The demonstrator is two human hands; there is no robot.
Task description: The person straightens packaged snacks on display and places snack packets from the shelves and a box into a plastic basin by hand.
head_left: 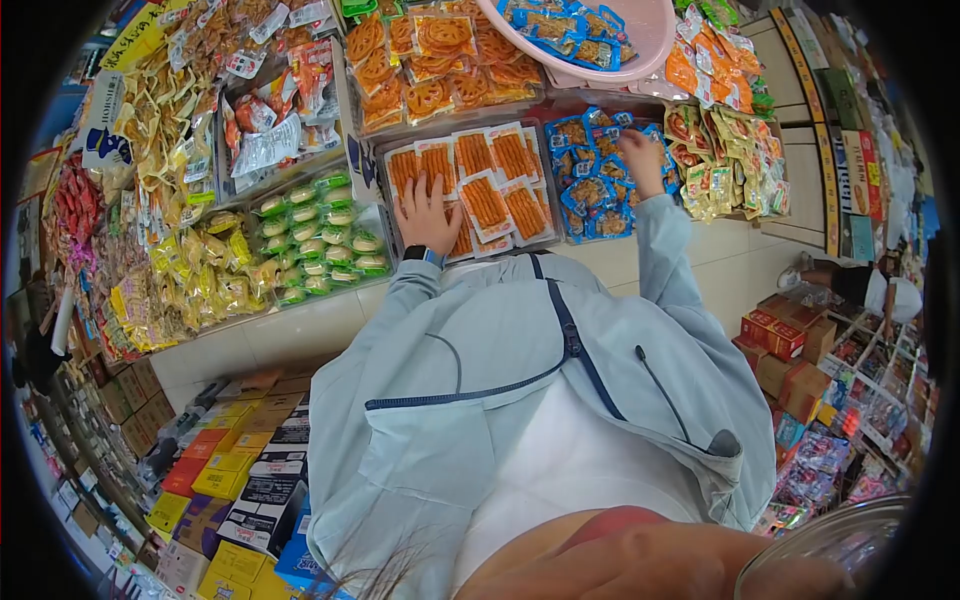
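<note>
- In the head view, the left hand (427, 218) lies flat on the packs of orange sticks (487, 200). Its fingers are spread apart and touch the packs.
- More of these packs are just to the right of the left fingers. Some of them lie on top of others.
- A dark watch (421, 254) is on the wrist, just behind the left fingers.
- The right hand (643, 160) is over the blue packs (597, 195). Its fingers are bent, and I cannot tell if they pinch a pack.
- The blue packs are under the right fingers and to the left of them.
- Green and gold packs (727, 165) are near the right fingers, on their right side.
- A big pink tub (655, 50) is in front of the right fingers. It has blue packs in it too.
- Packs of round orange slices (440, 65) are in front of the left fingers.
- Green packs with pale round things (325, 238) are to the left of the left fingers. Yellow packs (215, 268) are on that side too, farther away.
</note>
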